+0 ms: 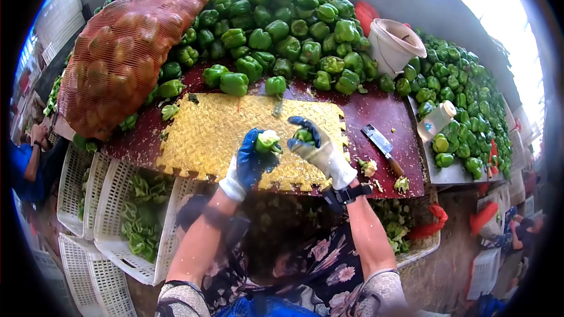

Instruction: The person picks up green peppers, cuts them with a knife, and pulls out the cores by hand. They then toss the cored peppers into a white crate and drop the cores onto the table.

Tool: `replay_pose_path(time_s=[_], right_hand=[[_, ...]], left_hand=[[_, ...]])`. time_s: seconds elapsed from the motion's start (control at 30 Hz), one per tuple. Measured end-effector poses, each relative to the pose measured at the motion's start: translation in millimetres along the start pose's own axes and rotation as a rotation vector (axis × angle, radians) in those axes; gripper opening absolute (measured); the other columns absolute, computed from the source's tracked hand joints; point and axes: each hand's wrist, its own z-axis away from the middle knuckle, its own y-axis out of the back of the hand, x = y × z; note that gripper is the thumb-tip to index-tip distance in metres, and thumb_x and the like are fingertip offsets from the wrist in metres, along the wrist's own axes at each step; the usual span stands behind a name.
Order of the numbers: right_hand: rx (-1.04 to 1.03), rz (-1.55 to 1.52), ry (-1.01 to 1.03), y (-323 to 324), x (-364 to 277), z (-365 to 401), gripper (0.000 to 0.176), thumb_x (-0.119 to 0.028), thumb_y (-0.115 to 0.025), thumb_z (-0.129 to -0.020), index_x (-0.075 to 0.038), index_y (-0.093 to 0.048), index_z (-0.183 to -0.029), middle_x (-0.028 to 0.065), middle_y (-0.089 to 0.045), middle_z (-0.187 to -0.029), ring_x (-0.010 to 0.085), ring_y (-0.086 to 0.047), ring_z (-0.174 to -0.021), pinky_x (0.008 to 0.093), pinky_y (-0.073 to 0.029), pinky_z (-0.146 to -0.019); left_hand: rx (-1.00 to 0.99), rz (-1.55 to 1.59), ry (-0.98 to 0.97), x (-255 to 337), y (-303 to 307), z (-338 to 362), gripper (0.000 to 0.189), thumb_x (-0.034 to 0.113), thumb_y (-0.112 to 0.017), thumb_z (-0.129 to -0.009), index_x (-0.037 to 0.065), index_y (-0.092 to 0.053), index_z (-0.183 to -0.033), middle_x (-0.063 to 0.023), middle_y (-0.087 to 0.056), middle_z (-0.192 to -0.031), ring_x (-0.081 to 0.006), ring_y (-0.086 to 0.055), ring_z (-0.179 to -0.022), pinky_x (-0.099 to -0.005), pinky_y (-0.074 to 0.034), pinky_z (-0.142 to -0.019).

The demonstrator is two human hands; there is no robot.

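Note:
My left hand [248, 164], in a white glove with blue coating, is closed around a green bell pepper piece [268, 141] whose pale inside faces up. A short gap away, my right hand [324, 154], in the same kind of glove, curls its fingers around another green pepper piece [304, 135]. Both hands are above the front part of a yellow foam mat [217, 132] sprinkled with small bits. To the right of the mat, a cleaver [382, 148] with a wooden handle lies on the dark red tabletop [367, 105], close to some pepper scraps [368, 168].
Whole green peppers [288, 29] are heaped behind the mat. A red mesh sack [129, 53] bulges at the left; a white bucket [395, 47] and a bottle [437, 118] are at the right. White crates [108, 217] with trimmings stand below the table. Other people [32, 164] are at the sides.

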Motion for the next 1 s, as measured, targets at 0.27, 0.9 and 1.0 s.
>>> replay_pose_path(time_s=[0.27, 0.9, 1.0], right_hand=[[-0.077, 0.211, 0.177, -20, 20, -5, 0.075, -0.024, -0.078, -0.081, -0.010, -0.042, -0.145, 0.0189, -0.059, -0.132, 0.0268, -0.062, -0.115, 0.0367, -0.051, -0.098], [0.349, 0.421, 0.060, -86, 65, -20, 0.062, -0.024, -0.077, -0.080, -0.004, -0.050, -0.132, 0.0230, -0.067, -0.105, 0.0387, -0.065, -0.098, 0.0442, -0.053, -0.086], [0.438, 0.422, 0.108, -93, 54, -21, 0.057, -0.028, -0.078, -0.078, -0.005, -0.053, -0.123, 0.0222, -0.067, -0.096, 0.0400, -0.066, -0.090, 0.0458, -0.054, -0.077]], left_hand=[[0.034, -0.230, 0.128, -9, 14, -1, 0.044, 0.053, -0.048, -0.099, 0.016, -0.062, -0.118, -0.0004, -0.069, -0.102, -0.0134, -0.064, -0.080, -0.0257, -0.052, -0.059], [0.429, -0.377, -0.262, -37, 2, -12, 0.030, 0.042, -0.055, -0.100, 0.013, -0.061, -0.097, -0.0026, -0.065, -0.082, -0.0147, -0.062, -0.075, -0.0300, -0.052, -0.066], [0.607, -0.528, -0.560, -46, 30, -34, 0.031, 0.033, -0.060, -0.099, 0.006, -0.057, -0.116, -0.0032, -0.062, -0.100, -0.0112, -0.058, -0.085, -0.0285, -0.051, -0.073]])
